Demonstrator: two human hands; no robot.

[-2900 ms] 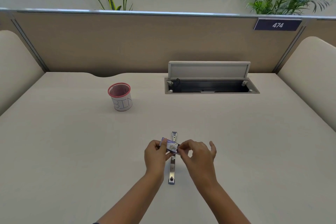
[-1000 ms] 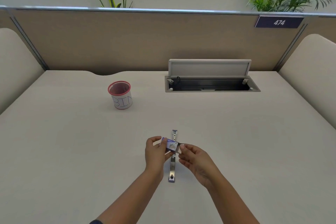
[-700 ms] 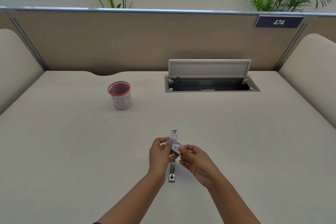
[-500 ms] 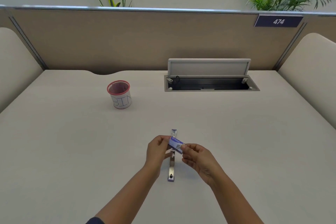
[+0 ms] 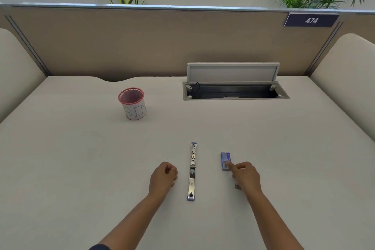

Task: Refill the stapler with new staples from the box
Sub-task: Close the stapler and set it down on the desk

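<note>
The stapler (image 5: 192, 171) lies opened out flat on the desk, a long silver strip with blue ends pointing away from me. To its right lies the small blue staple box (image 5: 225, 160), flat on the desk. My right hand (image 5: 246, 176) rests just behind the box, its fingertip touching the box's near end. A small grey piece, apparently a staple strip (image 5: 237, 186), sticks out under this hand's curled fingers. My left hand (image 5: 163, 176) rests left of the stapler, fingers curled, nothing seen in it.
A pink-rimmed mesh cup marked BIN (image 5: 133, 103) stands at the back left. An open cable hatch (image 5: 235, 92) with a raised lid sits at the back right. Padded dividers close the desk's sides and back.
Both hands held the staple box above the stapler. Now the box lies on the desk to the right, and the hands have parted to either side of the stapler.
</note>
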